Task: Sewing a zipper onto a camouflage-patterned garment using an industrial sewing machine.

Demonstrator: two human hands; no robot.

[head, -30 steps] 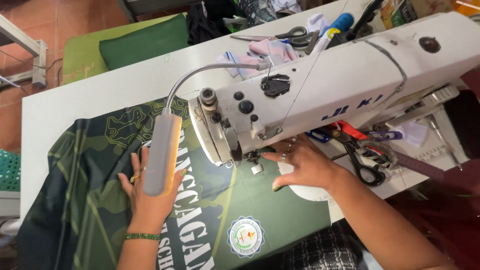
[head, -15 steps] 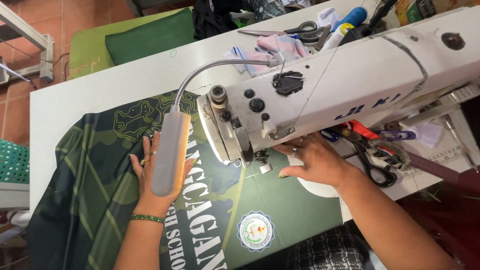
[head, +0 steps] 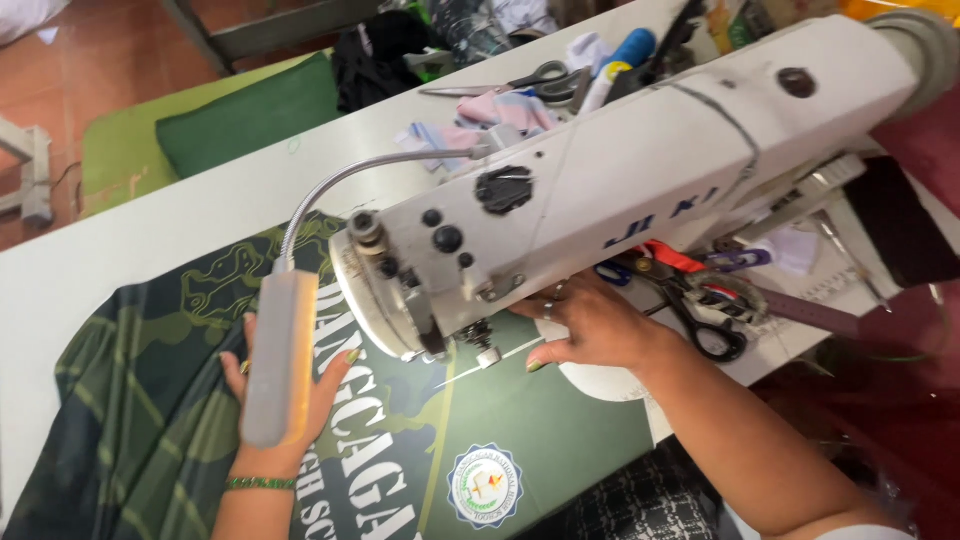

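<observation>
Compared with half a second ago, the view sits closer and a little to the right, so the white industrial sewing machine (head: 640,190) fills more of the upper right of the frame; both hands keep much the same places on the cloth.

Left hand (head: 290,400) lies flat on the dark green printed polyester fabric with white lettering and a round crest (head: 400,450), fingers spread, partly hidden behind the grey bar-shaped lamp on a bent gooseneck (head: 278,355). Right hand (head: 590,330), wearing rings, rests palm down just right of the needle area (head: 480,345), fingers close together and curled slightly onto the cloth and a pale thread or strip running out from under the machine head; I cannot tell whether it pinches that strip.

Fabric covers the lower left and lower centre of the frame on the white worktable (head: 150,240), with its edge tucked under the machine head. Its long axis runs from the upper left toward the lower right, and the lettering reads along a line from the machine head down to the bottom edge of the frame.

Risks, as I judge them: the right fingertips are very near the needle, so a stitch could catch them. Slippery cloth may skew if the 2 hands press unevenly. Black-handled scissors (head: 715,330) lie near the right wrist and could be knocked off.
</observation>
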